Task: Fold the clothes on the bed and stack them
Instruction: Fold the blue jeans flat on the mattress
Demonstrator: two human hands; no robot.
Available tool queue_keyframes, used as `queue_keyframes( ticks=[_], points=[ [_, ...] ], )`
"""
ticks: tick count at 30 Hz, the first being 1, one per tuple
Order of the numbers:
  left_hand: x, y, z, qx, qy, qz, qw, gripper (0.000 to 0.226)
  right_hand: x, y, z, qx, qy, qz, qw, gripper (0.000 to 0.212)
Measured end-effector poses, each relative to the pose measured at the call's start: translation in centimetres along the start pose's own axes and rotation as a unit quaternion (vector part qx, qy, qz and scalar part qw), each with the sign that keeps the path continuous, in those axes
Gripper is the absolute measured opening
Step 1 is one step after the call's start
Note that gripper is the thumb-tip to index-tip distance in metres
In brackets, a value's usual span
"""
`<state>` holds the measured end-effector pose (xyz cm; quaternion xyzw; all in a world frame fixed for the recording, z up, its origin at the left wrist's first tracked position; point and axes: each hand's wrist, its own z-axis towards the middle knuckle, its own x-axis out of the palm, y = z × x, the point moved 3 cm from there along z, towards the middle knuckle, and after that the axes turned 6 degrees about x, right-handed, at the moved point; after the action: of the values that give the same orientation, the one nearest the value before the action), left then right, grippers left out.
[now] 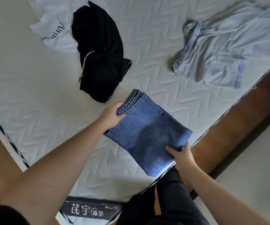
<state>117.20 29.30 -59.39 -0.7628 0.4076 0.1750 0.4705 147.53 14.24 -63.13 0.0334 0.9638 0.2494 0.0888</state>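
Note:
A folded pair of blue jeans (149,132) lies on the white quilted mattress (42,98) near its front corner. My left hand (112,116) grips the jeans' layered far-left edge, thumb on top. At the near-right edge my right hand (180,155) holds the fold, thumb pressed on the denim. A crumpled black garment (102,54) lies behind the jeans, partly over a white printed T-shirt (54,30). At the back right, a pale blue-grey garment (225,51) is spread out unfolded.
The mattress edge runs diagonally at the right, with a brown wooden bed frame (231,127) beyond it and light floor (252,176) past that. A dark label with printed characters (89,211) marks the mattress's near corner. My legs in dark trousers (168,200) stand against the bed.

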Motion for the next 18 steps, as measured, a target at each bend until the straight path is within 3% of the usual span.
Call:
queue_keyframes(
  ticks=[8,12,16,18],
  points=[
    [4.8,2.4,5.9,-0.017,0.045,0.027,0.998,0.056,-0.4,-1.9,5.4,0.029,-0.079,-0.068,0.994,0.056],
    [6.5,2.9,9.1,-0.054,0.029,0.072,0.996,0.052,-1.5,-2.4,8.7,0.082,-0.042,-0.002,0.996,0.064],
    [8.5,1.9,12.0,-0.048,0.063,0.052,0.996,0.091,-2.9,-2.1,11.5,0.085,0.043,0.108,0.99,0.074],
    [9.5,1.6,13.4,-0.063,0.055,0.053,0.995,0.096,-3.1,-2.1,12.3,0.091,0.072,0.132,0.984,0.079]
  ],
)
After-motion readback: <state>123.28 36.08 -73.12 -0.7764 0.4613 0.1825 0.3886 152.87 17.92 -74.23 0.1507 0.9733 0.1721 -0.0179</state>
